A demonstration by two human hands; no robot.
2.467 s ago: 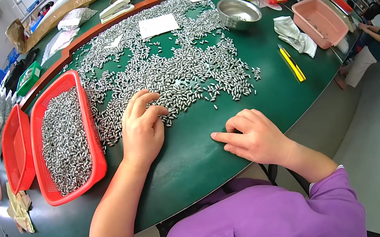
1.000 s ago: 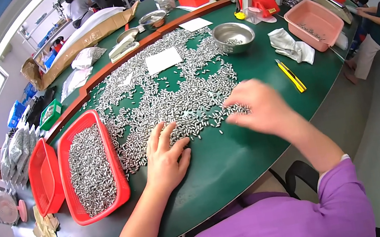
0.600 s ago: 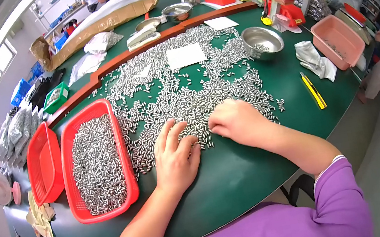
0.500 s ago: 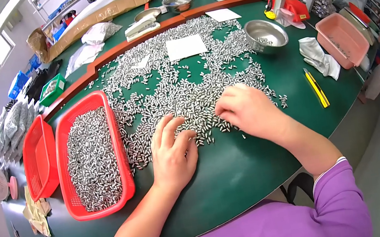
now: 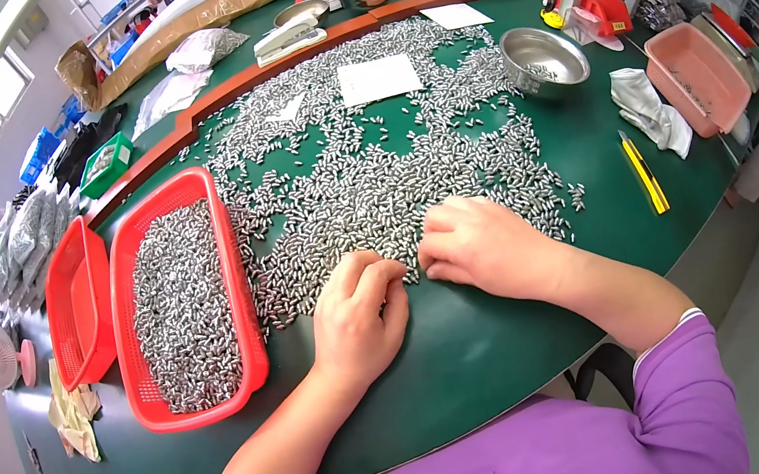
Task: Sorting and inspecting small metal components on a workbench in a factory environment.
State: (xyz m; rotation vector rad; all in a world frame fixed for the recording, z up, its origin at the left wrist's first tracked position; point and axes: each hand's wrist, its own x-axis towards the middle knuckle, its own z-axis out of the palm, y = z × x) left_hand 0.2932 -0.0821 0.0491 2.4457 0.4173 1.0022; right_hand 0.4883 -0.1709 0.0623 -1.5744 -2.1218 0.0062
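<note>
Right of a red, rectangular, perforated plastic basket (image 5: 251,341), small silvery oblong metallic pieces (image 5: 382,191) are covering the green tabletop (image 5: 443,368). Nearest the basket, the left hand (image 5: 357,312) is curling at the pieces' near edge, fingers and thumb almost closed; farther right of the basket, the right hand (image 5: 483,247) is bending its fingers inward there. Whether either is gripping a piece cannot be told. Beyond the basket, a reddish-brown wooden strip (image 5: 439,0) is probably containing the spread.

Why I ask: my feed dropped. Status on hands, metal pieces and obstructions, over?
Left hand, right hand close together, fingers curled; any grip unclear. Metal pieces loose, spread beyond them. Red basket to their left; nothing seen between hands and pieces.
</note>
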